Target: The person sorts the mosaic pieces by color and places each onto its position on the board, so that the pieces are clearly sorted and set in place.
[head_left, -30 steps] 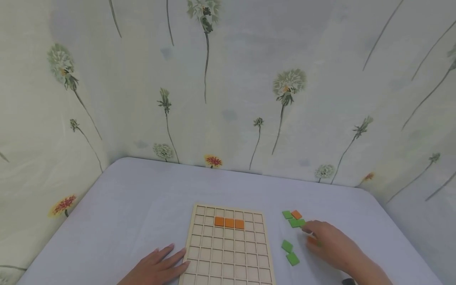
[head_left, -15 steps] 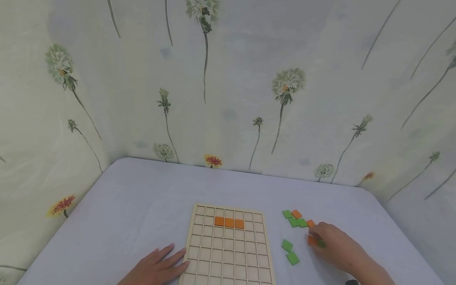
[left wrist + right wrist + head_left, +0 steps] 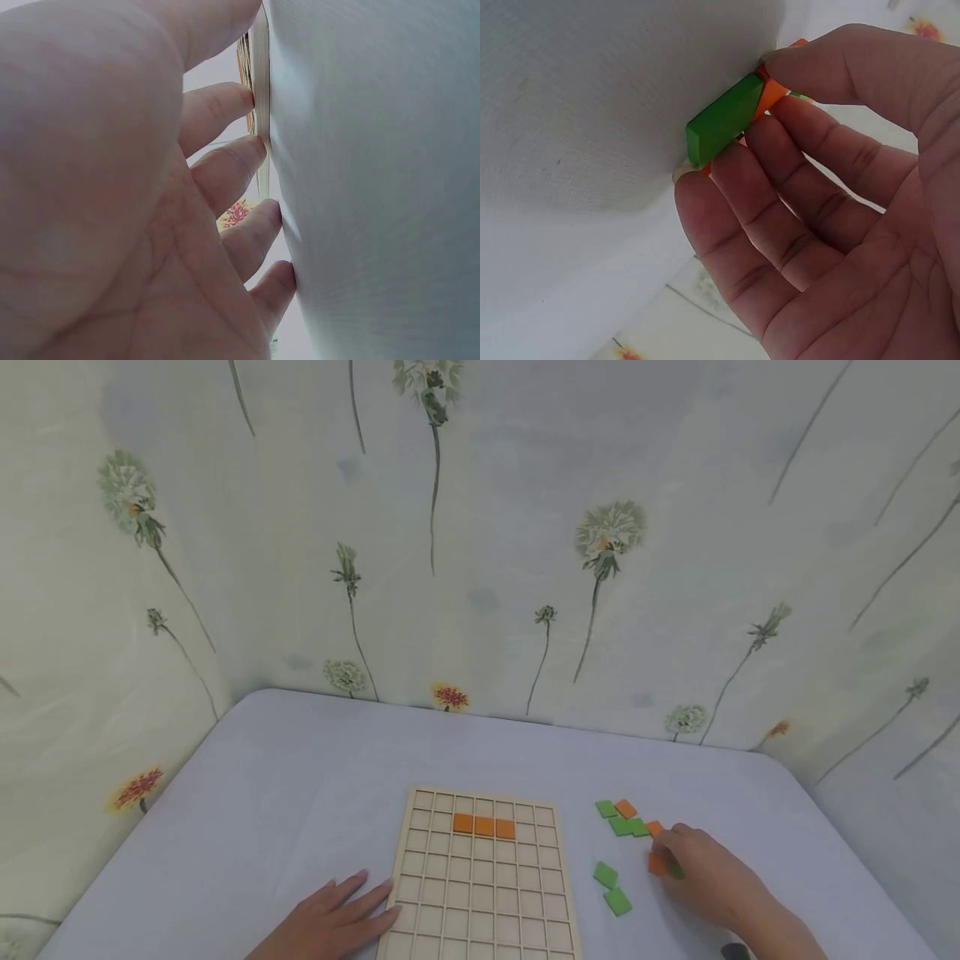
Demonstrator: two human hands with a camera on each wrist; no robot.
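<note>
A pale wooden grid board (image 3: 482, 893) lies on the table, with three orange tiles (image 3: 483, 826) side by side in its second row. My left hand (image 3: 330, 920) rests at the board's left edge, fingers spread and fingertips touching the rim. To the right of the board, my right hand (image 3: 708, 872) is down among loose tiles. In the right wrist view, its thumb and fingers close round an orange tile (image 3: 772, 94), which is partly hidden. A green tile (image 3: 724, 124) lies right against it, in front of the fingers.
Several green tiles (image 3: 621, 826) and an orange tile (image 3: 626, 808) lie just beyond my right hand. Two green tiles (image 3: 617, 902) are nearer, between hand and board. A flower-patterned cloth (image 3: 480, 527) hangs behind the white tabletop (image 3: 337, 760).
My right hand has drawn back slightly, uncovering an orange tile near its fingertips, and its fingers have come in around the tiles. My left hand and the board have stayed put.
</note>
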